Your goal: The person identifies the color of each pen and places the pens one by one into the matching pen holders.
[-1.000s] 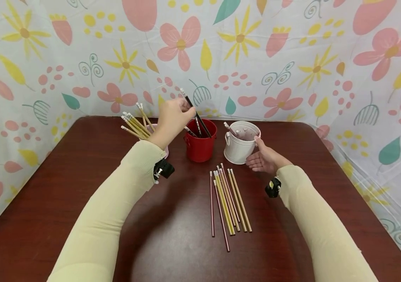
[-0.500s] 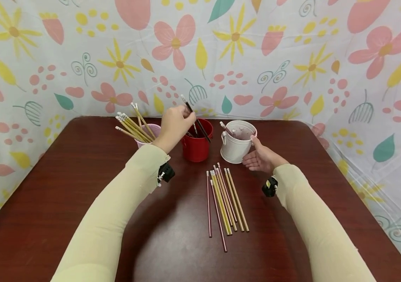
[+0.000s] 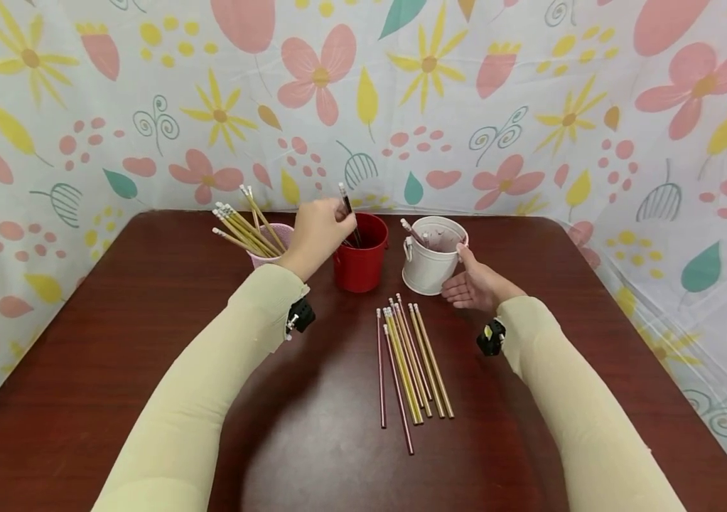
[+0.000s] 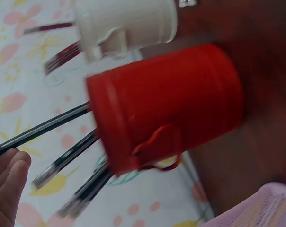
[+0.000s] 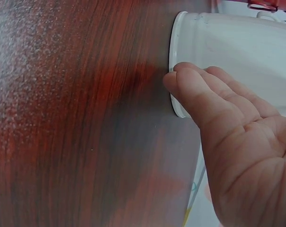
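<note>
My left hand (image 3: 320, 231) pinches a black pencil (image 3: 346, 203) near its white eraser end, above the red bucket (image 3: 358, 269). In the left wrist view the same black pencil (image 4: 50, 125) slants from my fingertips into the bucket's mouth, and other dark pencils (image 4: 69, 156) lean out beside it. The white bucket (image 3: 428, 274) stands to the right with a few dark pink pencils (image 3: 411, 231) inside. My right hand (image 3: 481, 286) is at its right side, thumb at the rim. In the right wrist view the right hand's fingers (image 5: 218, 97) lie extended along the white wall.
A pink mesh cup (image 3: 281, 233) at the left holds several gold pencils (image 3: 244, 231). On the dark wooden table (image 3: 325, 441), several gold and pink pencils (image 3: 411, 363) lie side by side in front of the buckets. A flower-patterned cloth (image 3: 363, 92) hangs behind.
My left hand has lowered the black pencil, which now reaches deeper into the red bucket and stands more upright. The right hand stays at the white bucket. The view shifted slightly.
</note>
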A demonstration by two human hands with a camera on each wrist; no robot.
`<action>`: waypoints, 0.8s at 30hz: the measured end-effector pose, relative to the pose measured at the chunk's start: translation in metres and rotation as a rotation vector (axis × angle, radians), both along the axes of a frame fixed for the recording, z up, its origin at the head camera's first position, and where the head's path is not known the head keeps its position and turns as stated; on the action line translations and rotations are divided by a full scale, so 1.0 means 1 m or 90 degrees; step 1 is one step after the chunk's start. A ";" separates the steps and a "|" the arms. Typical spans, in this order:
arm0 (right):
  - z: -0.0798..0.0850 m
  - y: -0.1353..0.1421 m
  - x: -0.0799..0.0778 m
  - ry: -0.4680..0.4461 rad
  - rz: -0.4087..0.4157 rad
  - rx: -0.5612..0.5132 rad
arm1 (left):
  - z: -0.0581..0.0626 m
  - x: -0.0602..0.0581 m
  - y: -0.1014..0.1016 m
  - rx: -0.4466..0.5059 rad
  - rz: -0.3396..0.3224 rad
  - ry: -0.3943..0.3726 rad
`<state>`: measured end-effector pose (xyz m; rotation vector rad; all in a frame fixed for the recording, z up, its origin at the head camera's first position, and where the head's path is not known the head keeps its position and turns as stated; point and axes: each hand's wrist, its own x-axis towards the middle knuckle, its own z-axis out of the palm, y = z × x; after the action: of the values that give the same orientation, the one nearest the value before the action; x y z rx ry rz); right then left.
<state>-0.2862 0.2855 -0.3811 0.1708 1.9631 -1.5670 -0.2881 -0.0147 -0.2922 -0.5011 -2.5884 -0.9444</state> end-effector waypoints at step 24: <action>-0.002 -0.001 0.000 0.006 -0.008 -0.001 | -0.049 -0.016 -0.008 -0.003 0.046 -0.109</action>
<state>-0.2857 0.2844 -0.3831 0.1746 1.9723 -1.5793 -0.3044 -0.0225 -0.3414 -0.3392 -2.7404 -0.9964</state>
